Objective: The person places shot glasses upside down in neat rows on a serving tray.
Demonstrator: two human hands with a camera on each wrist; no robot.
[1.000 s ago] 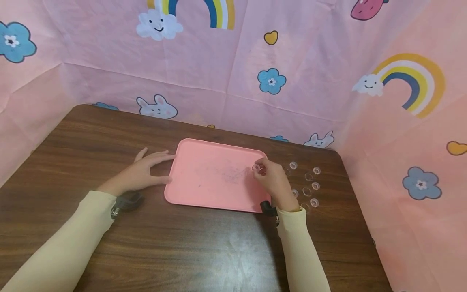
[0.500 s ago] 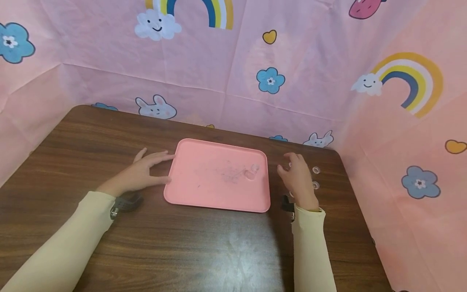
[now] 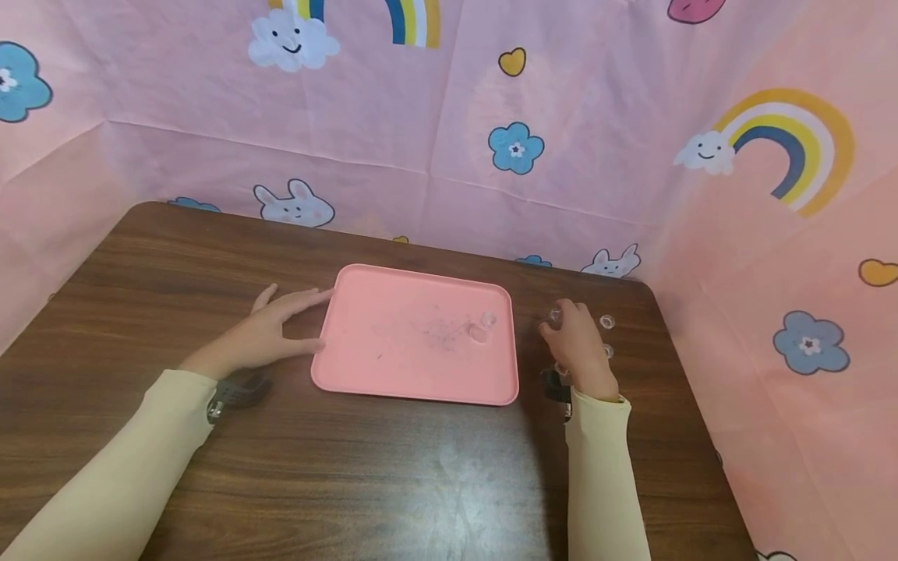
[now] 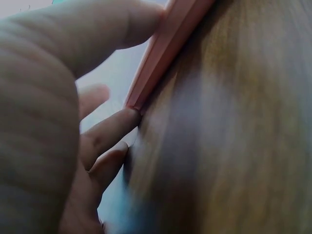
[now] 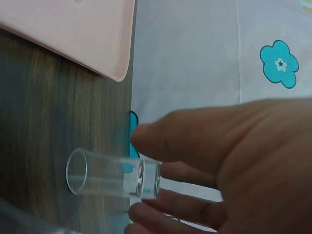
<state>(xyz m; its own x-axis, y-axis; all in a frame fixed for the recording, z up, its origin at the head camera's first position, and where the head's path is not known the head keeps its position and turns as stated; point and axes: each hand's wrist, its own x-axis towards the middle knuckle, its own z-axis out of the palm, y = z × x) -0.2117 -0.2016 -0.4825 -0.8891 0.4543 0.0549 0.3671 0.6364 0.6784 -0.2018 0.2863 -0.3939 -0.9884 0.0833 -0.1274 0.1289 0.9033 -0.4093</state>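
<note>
In the head view my left hand [image 3: 256, 331] rests at the left rim of a pink tray [image 3: 414, 393], thumb and fingertips touching its edge; the left wrist view shows the same contact. My right hand [image 3: 581, 343] is right of the tray, around a small clear glass [image 5: 105, 173]. That glass stands on the table, thick narrow end up and thin round rim down. In the right wrist view the thumb is on one side of its top and the fingers on the other, a gap showing at the thumb. Another clear glass [image 3: 488, 319] stands on the tray's right part.
More clear glasses stand on the brown wooden table [image 3: 393, 475] to the right, including one at the back [image 3: 607, 321] and one near the wrist [image 3: 562, 369]; the right hand partly hides this group. A pink patterned cloth [image 3: 379, 125] hangs behind the table and on both sides.
My right hand has let go of a clear glass on the tray and moved right to another one on the table. The left hand has stayed at the tray's edge.
</note>
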